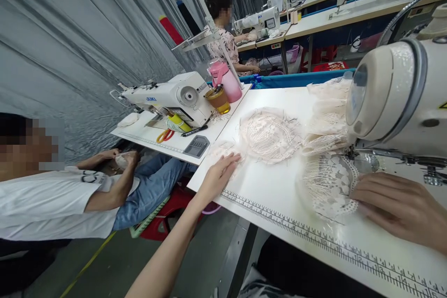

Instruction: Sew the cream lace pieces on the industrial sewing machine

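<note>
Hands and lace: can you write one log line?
left hand: flat on small cream lace piece | right hand: pressing cream lace panel | white sewing machine: beside

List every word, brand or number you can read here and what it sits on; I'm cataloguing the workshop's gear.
"JUKI": blue brand lettering on the white sewing machine at the next table.
Ruler numerals: printed along the front edge of the white table, too small and skewed to read surely.
Dark print: on the sleeve of the co-worker's white shirt, not legible.
Control panel markings: too small to read.
</note>
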A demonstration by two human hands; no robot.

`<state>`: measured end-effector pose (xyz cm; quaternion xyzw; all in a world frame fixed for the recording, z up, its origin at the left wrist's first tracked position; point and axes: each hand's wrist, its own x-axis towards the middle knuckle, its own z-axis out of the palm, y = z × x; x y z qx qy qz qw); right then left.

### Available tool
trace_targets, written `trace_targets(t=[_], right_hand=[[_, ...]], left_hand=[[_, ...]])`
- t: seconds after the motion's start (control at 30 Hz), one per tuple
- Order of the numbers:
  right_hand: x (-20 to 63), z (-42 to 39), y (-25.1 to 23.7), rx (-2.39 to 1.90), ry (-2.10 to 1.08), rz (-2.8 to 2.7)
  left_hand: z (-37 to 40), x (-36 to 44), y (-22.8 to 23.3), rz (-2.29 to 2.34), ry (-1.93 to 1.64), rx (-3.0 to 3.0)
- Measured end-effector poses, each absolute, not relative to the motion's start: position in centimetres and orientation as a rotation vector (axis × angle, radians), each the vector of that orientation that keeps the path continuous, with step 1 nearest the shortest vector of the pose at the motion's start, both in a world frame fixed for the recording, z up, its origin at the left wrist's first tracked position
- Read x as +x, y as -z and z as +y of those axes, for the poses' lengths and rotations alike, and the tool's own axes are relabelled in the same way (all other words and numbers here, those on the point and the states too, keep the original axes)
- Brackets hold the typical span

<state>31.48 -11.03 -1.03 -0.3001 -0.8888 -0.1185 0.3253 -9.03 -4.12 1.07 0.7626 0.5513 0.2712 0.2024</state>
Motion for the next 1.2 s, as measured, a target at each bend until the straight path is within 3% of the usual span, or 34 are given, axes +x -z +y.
trace_targets(t=[0.1,0.23,0.53,0.73,1.0,1.2], right_hand=[[31.4,-11.1,0.8,-0.768,0.297,-2.347],[31.5,-11.1,0.9,-0.773,0.26,-2.372],[31.6,-10.9,1.2,-0.799,0.199,-2.285],[31.7,-10.6,1.3,-0.87,0.186,-2.276],[32.4,-10.5,1.1,-0.988,0.131,-2.401],[32.8,-10.0,1.5,-1.135,0.101,-2.421]], left_hand=[[-6.1,-6.2,-1.3,1.417,-0.727,2.472],[-8.7,0.1,-1.5,0.881,-0.422,2.877],[-8.1,7.9,-2.4,0.741,-0.606,2.818],[-5.0,9.4,-4.2,0.427,-0.236,2.894],[-3.8,11.8,-0.5,0.207,-0.799,3.247],[-4.0,11.3,-0.2,0.268,-0.863,3.165]])
